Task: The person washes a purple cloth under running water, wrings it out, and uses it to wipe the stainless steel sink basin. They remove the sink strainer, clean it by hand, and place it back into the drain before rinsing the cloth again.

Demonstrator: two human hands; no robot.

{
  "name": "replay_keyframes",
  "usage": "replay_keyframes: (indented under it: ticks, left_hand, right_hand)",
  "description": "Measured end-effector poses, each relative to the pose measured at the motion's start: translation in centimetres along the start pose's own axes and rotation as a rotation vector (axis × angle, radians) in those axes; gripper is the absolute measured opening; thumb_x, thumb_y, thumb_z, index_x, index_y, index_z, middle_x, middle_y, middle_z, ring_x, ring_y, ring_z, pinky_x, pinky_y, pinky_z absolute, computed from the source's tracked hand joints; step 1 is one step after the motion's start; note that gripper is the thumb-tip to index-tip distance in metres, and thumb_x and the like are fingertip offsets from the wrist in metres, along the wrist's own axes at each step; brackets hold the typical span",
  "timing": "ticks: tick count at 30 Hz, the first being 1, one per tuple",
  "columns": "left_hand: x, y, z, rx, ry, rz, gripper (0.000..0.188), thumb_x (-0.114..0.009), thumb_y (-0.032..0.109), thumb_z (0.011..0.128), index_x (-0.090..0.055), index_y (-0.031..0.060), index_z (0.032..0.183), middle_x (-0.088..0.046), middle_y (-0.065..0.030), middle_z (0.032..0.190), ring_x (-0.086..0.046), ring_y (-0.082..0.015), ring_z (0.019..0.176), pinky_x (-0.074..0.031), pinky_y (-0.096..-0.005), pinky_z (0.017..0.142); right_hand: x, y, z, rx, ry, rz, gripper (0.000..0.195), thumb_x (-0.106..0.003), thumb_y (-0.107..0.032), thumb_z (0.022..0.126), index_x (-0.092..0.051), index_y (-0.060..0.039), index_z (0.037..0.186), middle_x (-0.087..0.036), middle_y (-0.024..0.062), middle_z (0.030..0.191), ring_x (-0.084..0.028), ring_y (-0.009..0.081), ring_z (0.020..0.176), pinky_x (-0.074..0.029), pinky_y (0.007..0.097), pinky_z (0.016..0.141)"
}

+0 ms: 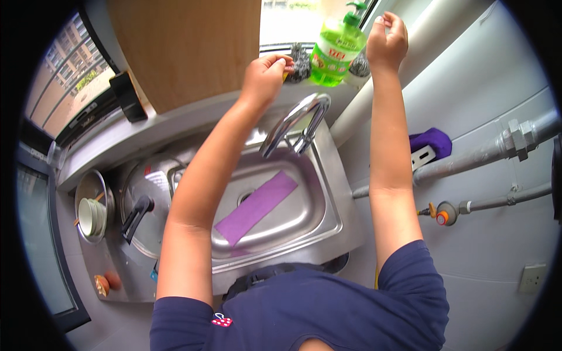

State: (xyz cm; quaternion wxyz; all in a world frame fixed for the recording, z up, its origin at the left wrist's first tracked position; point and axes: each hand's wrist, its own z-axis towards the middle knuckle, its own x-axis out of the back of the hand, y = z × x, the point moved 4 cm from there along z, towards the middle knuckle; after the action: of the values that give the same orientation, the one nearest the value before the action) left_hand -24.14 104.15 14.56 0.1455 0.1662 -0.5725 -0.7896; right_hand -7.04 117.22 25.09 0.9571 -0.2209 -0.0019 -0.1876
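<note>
My left hand (265,81) is raised over the back ledge, its fingers curled beside a grey scouring pad (300,66). Something small and yellow shows under that hand; whether the fingers hold it or the pad cannot be told. A pump bottle of green liquid soap (336,55) stands between my hands. To its right, my right hand (388,41) is lifted with loosely curled fingers, thumb apart, and nothing visible in it. Below, a purple cloth (259,206) lies flat and slantwise in the steel sink (303,219), partly beside the drain.
A chrome faucet (298,125) arches over the sink. Left of it are a glass pot lid (149,193), a metal bowl (107,193) with small bowls, and an onion piece (102,285). A phone (127,96) leans on the sill. Pipes (465,158) run along the right wall.
</note>
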Motion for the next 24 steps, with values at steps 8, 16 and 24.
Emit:
replay_keyframes:
  ticks: [8, 16, 24]
  left_hand:
    - [-8.0, 0.1, 8.2, 0.437, 0.239, -0.910, 0.038, -0.023, 0.011, 0.085, -0.035, -0.0138, 0.112, -0.038, -0.0286, 0.119, -0.044, -0.0383, 0.109, -0.041, -0.0420, 0.090]
    - [-12.8, 1.3, 16.0, 0.285, 0.347, -1.105, 0.042, -0.021, 0.018, 0.088, -0.029, -0.0109, 0.117, -0.035, -0.0249, 0.124, -0.039, -0.0376, 0.114, -0.039, -0.0429, 0.090]
    - [-14.7, 0.7, 16.9, 0.289, 0.468, -1.252, 0.022, -0.026, 0.011, 0.085, -0.036, -0.0082, 0.091, -0.043, -0.0236, 0.096, -0.049, -0.0322, 0.086, -0.046, -0.0400, 0.077]
  right_hand:
    - [-10.9, 8.8, 8.1, -0.049, -0.941, -0.497, 0.027, -0.044, -0.022, 0.081, -0.061, -0.0018, 0.087, -0.061, 0.0147, 0.088, -0.059, 0.0255, 0.074, -0.046, 0.0323, 0.065]
    - [-11.4, 11.6, 5.6, -0.240, -0.697, -0.146, 0.035, -0.038, -0.024, 0.081, -0.061, -0.0019, 0.094, -0.059, 0.0159, 0.097, -0.056, 0.0258, 0.089, -0.042, 0.0311, 0.078]
    - [-9.0, 9.1, 4.4, -0.410, -0.776, -0.225, 0.037, -0.033, -0.031, 0.083, -0.056, -0.0096, 0.102, -0.057, 0.0160, 0.104, -0.053, 0.0317, 0.096, -0.042, 0.0376, 0.083]
